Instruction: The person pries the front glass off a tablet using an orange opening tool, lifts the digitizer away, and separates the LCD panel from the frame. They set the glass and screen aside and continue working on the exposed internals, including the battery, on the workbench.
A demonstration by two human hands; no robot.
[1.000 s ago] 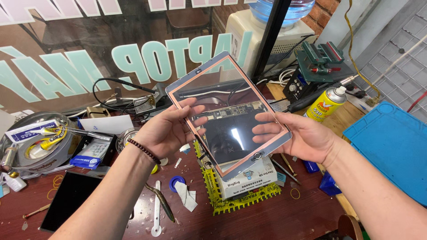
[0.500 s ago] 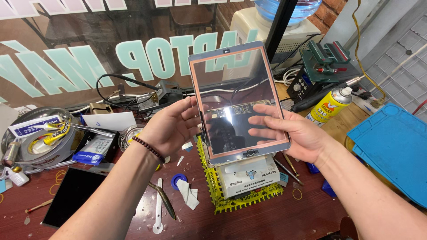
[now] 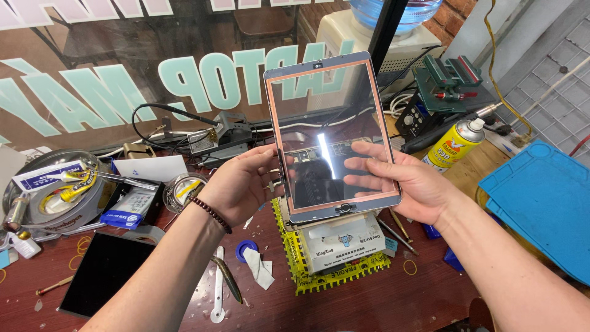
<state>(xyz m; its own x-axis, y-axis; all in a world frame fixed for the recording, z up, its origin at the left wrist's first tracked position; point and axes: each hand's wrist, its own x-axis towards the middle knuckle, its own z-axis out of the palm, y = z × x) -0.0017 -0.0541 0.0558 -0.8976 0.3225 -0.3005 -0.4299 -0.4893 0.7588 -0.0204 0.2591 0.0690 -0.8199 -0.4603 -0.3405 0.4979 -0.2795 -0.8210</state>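
Observation:
I hold a see-through tablet glass panel [image 3: 326, 104] with a pink-copper border upright in front of me, above the bench. My left hand [image 3: 243, 184] grips its left edge, thumb and fingers pinching the side. From the right, my right hand [image 3: 402, 181] supports the lower part, fingers spread behind the glass. Below the panel an opened tablet body and a white box [image 3: 344, 243] rest on a yellow mat [image 3: 332, 280].
A yellow spray can [image 3: 455, 144] stands at the right, near a blue mat [image 3: 541, 203]. A dark screen panel [image 3: 104, 280] lies at lower left. Tape rolls and glue tubes [image 3: 58, 190] sit at the left. Soldering station and cables [image 3: 212, 138] line the window.
The glass panel has been lifted from a tilted, lower position to upright and higher; both hands rose with it and kept their grip.

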